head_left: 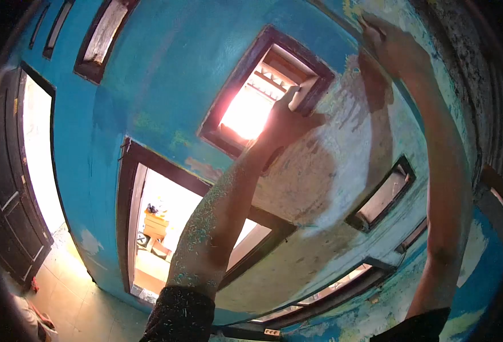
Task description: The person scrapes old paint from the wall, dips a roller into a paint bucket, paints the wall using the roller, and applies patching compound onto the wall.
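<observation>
My left hand [288, 121] is at the lower right edge of the small window frame [220, 108], its fingers apart and nothing visible in them. Blue-green flakes cover the left forearm. Higher up, at the upper right, my right hand [389, 43] is closed against the wall by a patch of peeling yellow and green paint [358, 10]; what its fingers hold is too small to make out. Bare plaster [297, 176] shows between the two arms, with blue paint [171, 74] to the left.
A larger window opening [127, 199] lies below, with wooden furniture [156, 225] beyond it. At the far left is a dark door [6, 171] beside a bright doorway, over a tiled floor [83, 302]. Narrow framed openings [381, 194] sit at the lower right.
</observation>
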Demonstrator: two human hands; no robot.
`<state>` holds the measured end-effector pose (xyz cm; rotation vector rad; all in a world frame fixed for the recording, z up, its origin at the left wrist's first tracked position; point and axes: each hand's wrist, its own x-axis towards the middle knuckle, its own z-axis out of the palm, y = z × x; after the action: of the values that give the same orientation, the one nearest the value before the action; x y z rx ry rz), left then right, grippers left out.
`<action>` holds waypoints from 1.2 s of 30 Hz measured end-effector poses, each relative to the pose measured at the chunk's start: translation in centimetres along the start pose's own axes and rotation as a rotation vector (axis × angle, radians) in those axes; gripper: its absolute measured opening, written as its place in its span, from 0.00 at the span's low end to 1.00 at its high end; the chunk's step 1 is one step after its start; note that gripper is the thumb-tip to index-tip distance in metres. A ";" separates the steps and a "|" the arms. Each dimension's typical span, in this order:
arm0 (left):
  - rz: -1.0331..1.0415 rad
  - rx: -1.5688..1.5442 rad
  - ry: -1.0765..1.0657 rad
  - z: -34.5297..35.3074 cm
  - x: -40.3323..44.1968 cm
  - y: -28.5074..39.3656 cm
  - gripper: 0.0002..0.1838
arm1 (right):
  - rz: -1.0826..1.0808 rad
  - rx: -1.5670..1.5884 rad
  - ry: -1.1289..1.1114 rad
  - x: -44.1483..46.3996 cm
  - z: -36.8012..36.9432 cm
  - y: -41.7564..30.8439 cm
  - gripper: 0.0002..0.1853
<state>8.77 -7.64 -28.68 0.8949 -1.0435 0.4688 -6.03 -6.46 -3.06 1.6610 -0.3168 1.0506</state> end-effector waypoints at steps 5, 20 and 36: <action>-0.081 -0.127 -0.070 0.7 0.0 -0.9 0.47 | 0.043 -0.054 -0.132 -1.7 -2.1 -0.3 0.22; -0.096 -0.081 -0.055 0.5 -0.4 -0.7 0.50 | -0.011 -0.038 -0.053 -1.4 -1.3 -1.4 0.22; -0.225 -0.028 -0.054 -0.7 -0.8 1.6 0.57 | -0.069 0.003 -0.049 -3.0 -2.6 -1.3 0.23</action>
<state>7.68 -6.16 -28.85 0.9914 -0.9821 0.2418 -8.11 -4.59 -6.09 1.6906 -0.2880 0.9614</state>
